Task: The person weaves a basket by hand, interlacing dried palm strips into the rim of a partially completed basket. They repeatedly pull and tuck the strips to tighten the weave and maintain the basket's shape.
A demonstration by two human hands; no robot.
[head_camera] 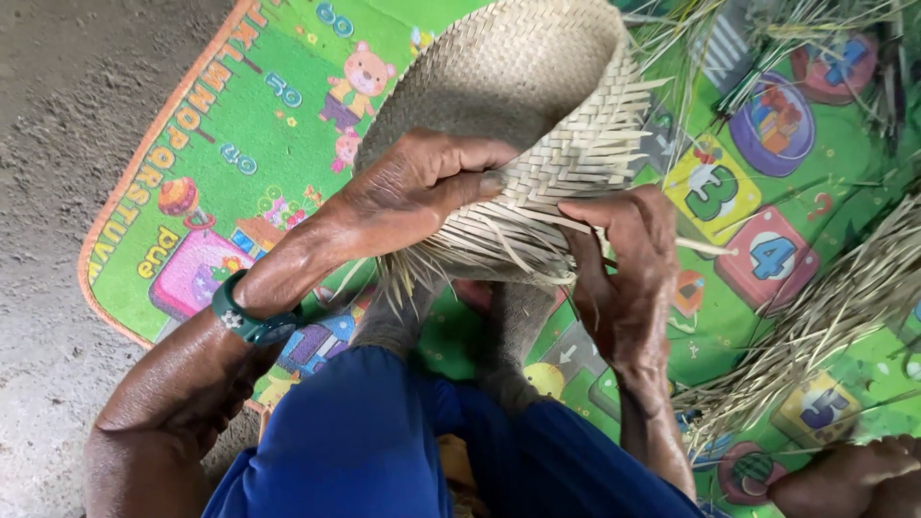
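A bright green play mat (269,125) with cartoon pictures covers the gritty floor, loose dry straw strips (825,317) lying on its right side. Above it, a woven straw basket (518,86) tilts, its mouth opening up and rightward, frayed unwoven ends pointing right and down. The left hand (413,187) clasps its plaited wall, thumb pressed on; the right hand (624,269) pinches loose strands at the edge.

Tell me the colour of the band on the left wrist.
Dark green, with a small pale flower-like mark, on the wristband behind the left hand; head view.
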